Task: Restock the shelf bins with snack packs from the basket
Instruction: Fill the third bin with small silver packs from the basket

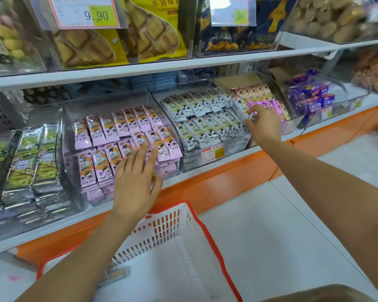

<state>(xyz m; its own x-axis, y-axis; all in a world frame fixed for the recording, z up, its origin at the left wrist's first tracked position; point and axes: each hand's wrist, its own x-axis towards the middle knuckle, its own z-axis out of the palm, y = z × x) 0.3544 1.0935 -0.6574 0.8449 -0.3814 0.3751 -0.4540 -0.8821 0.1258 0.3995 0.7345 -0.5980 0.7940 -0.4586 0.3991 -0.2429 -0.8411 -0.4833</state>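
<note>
Two clear shelf bins stand side by side on the lower shelf. The left bin [175, 168] holds rows of pink snack packs [109, 131]. My left hand [135, 184] lies flat with straight fingers on the front row of those pink packs. The middle bin [238, 147] holds white snack packs [205, 125] with a black-and-white cartoon print. My right hand [263, 122] reaches to that bin's right end, fingers curled and pinching a white pack [241, 109] there. The white basket with a red rim [190, 243] sits below my left arm; one small pack [116, 274] lies in it.
A bin of green and silver packs [31, 162] stands at the left. Bins of pink-orange packs [277, 105] and purple packs [310, 99] stand to the right. The upper shelf [183, 66] carries bagged biscuits and price tags. An orange base edge [227, 184] runs under the shelf.
</note>
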